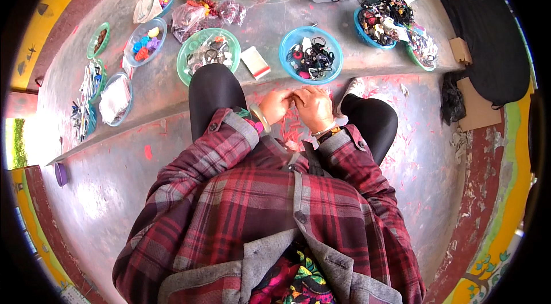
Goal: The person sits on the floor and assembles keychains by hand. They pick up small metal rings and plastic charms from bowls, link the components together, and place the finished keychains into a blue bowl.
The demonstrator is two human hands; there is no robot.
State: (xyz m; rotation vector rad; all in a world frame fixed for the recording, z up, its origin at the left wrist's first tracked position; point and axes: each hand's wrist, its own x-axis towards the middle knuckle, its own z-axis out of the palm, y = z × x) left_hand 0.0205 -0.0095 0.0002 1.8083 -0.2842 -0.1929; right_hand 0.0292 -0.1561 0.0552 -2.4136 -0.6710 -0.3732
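Observation:
My left hand (275, 105) and my right hand (314, 109) meet fingertip to fingertip between my knees. Both have their fingers curled and pinched together; whatever they hold is hidden or too small to make out. Just beyond them, on the raised grey ledge, stands a blue basin (283, 54) of mostly black hair ties (313, 58). A white and red box (255, 62) lies left of that basin. Behind my left knee, a green basin (182, 58) holds small pale and dark pieces. Pinkish-red scraps (293, 132) litter the floor below my hands.
More basins line the ledge: one with coloured bands (146, 46), one with white sheets (115, 100), others at the back. Plastic bags (201, 17) lie among them. A dark bundle of hair ties (381, 20) fills the right side. A purple cup (61, 174) stands at left.

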